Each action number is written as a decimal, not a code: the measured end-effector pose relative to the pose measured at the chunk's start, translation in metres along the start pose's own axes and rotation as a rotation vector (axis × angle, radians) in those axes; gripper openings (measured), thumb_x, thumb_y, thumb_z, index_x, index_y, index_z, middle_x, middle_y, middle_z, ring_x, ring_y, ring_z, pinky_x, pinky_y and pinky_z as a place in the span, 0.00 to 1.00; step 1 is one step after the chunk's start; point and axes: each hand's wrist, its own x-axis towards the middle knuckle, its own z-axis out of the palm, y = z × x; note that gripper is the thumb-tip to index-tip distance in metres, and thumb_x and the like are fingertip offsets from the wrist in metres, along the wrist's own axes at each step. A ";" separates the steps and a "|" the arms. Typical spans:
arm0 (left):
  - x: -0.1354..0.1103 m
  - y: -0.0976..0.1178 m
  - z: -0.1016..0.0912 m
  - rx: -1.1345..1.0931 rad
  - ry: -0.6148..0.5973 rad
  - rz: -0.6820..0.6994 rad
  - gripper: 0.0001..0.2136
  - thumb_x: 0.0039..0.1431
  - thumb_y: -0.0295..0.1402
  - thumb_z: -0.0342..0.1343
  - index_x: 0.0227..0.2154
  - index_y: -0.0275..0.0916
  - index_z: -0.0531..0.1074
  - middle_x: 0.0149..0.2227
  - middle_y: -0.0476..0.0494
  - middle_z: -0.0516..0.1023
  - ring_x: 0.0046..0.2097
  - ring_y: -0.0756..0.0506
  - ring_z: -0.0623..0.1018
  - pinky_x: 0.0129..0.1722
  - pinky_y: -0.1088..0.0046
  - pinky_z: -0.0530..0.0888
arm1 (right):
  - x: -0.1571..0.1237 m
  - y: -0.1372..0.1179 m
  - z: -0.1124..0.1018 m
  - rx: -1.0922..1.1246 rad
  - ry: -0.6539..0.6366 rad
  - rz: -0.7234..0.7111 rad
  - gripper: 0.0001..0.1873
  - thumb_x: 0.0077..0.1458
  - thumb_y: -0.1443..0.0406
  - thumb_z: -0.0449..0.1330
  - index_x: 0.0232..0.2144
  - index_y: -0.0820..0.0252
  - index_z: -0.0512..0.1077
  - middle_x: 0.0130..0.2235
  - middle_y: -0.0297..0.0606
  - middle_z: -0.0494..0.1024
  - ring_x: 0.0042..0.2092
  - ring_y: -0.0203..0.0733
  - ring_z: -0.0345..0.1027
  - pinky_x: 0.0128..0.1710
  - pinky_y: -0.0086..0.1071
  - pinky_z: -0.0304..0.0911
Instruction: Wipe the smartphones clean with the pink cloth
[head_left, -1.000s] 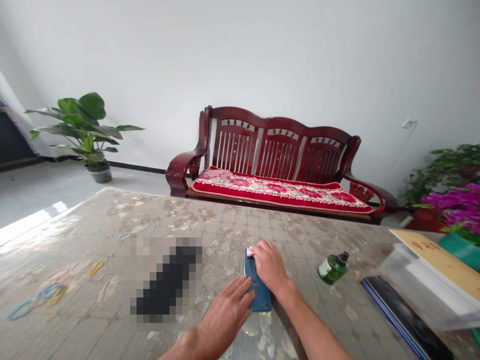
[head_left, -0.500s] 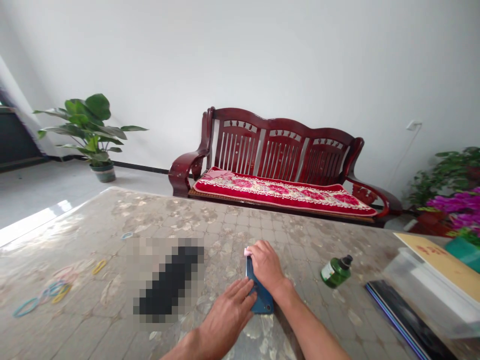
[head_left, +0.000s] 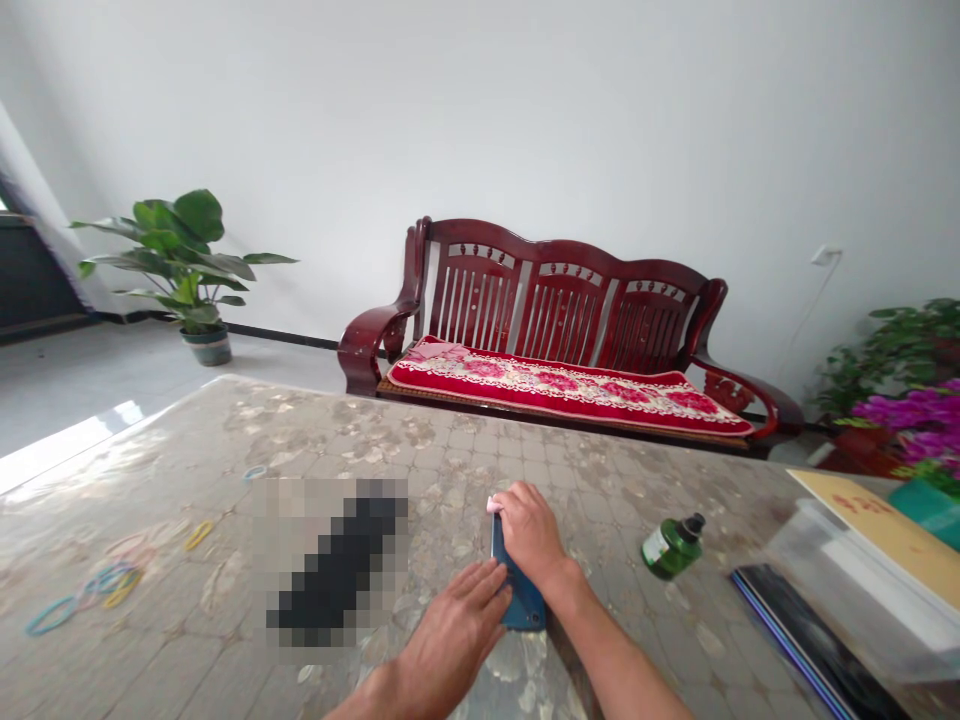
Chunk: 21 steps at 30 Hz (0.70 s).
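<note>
A blue smartphone (head_left: 525, 600) lies on the table with its back up and the camera lens at the near right corner. Across its near part rests my left hand (head_left: 461, 605), fingers stretched out flat and pressing on it. My right hand (head_left: 532, 530) is closed at the far end of the phone, its fingers curled round a small pinkish-white cloth (head_left: 493, 505). Only a corner of that cloth shows past the fingertips; the rest is hidden under the hand.
To the left are a pixelated dark object (head_left: 337, 570) and several coloured rubber bands (head_left: 112, 580). On the right stand a green pump bottle (head_left: 673, 547), a black flat case (head_left: 817, 640) and a clear plastic box (head_left: 847, 580). A wooden bench (head_left: 566, 290) is beyond the table (head_left: 637, 640).
Both hands stay on the phone almost unmoved; my right hand and the cloth sit in nearly the same place. The view has shifted very slightly.
</note>
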 end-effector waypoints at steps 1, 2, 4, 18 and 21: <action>0.000 -0.001 0.001 0.009 0.001 0.006 0.14 0.63 0.24 0.53 0.51 0.37 0.71 0.58 0.37 0.73 0.61 0.38 0.71 0.62 0.59 0.67 | 0.003 0.000 0.000 -0.012 -0.008 0.008 0.14 0.59 0.76 0.54 0.33 0.54 0.76 0.36 0.36 0.75 0.42 0.42 0.67 0.44 0.32 0.61; -0.001 -0.002 0.002 0.015 0.004 0.010 0.15 0.63 0.23 0.53 0.51 0.37 0.71 0.58 0.37 0.73 0.60 0.38 0.71 0.62 0.58 0.68 | 0.004 0.000 -0.001 -0.018 -0.019 0.015 0.14 0.59 0.76 0.54 0.33 0.54 0.76 0.36 0.36 0.76 0.42 0.42 0.67 0.44 0.31 0.60; -0.001 -0.003 0.003 0.013 0.020 0.015 0.15 0.63 0.23 0.53 0.51 0.37 0.71 0.58 0.38 0.73 0.60 0.38 0.72 0.61 0.59 0.68 | -0.002 -0.003 -0.004 -0.011 -0.049 0.014 0.14 0.59 0.76 0.54 0.33 0.54 0.76 0.36 0.36 0.76 0.42 0.42 0.67 0.44 0.31 0.60; -0.002 -0.005 0.006 0.028 0.046 0.021 0.13 0.64 0.25 0.53 0.51 0.38 0.71 0.58 0.39 0.74 0.59 0.39 0.72 0.61 0.59 0.69 | 0.004 -0.005 -0.008 -0.041 -0.111 0.053 0.14 0.60 0.75 0.53 0.34 0.55 0.75 0.38 0.36 0.76 0.44 0.42 0.66 0.46 0.31 0.58; 0.000 -0.002 0.002 0.008 0.039 0.011 0.14 0.62 0.24 0.54 0.50 0.37 0.71 0.56 0.39 0.75 0.59 0.40 0.73 0.61 0.60 0.68 | -0.014 -0.009 -0.011 0.010 -0.102 0.036 0.14 0.59 0.76 0.53 0.34 0.55 0.75 0.38 0.36 0.76 0.43 0.41 0.66 0.46 0.31 0.58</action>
